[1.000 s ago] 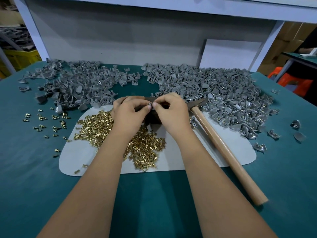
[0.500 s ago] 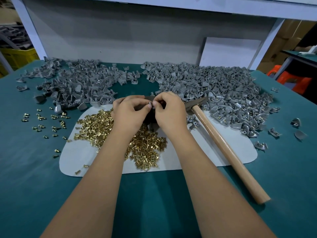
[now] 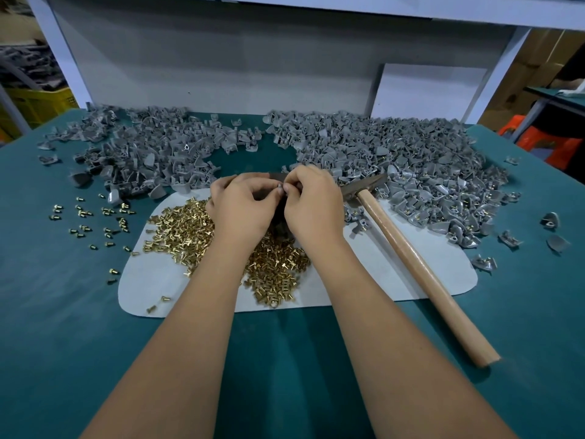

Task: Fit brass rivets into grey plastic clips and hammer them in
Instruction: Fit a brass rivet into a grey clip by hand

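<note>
- On the near half of the mat [image 3: 395,280], a big rivet heap [image 3: 196,236] was still unused.
- Above the mat's middle, the left hand [image 3: 243,210] and right hand [image 3: 311,207] pinched one small piece together, apparently fitting a rivet.
- The hammer [image 3: 414,258] lay idle across the mat's right.
- Beyond the mat, the right clip pile [image 3: 395,160] showed brass; the left pile [image 3: 152,156] looked mostly unfitted.

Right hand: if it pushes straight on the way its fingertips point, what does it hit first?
The right hand points left toward the left hand, fingertips nearly touching over a small grey piece pinched between them. It would likely meet that piece, then the left fingertips; depth is unclear.
</note>
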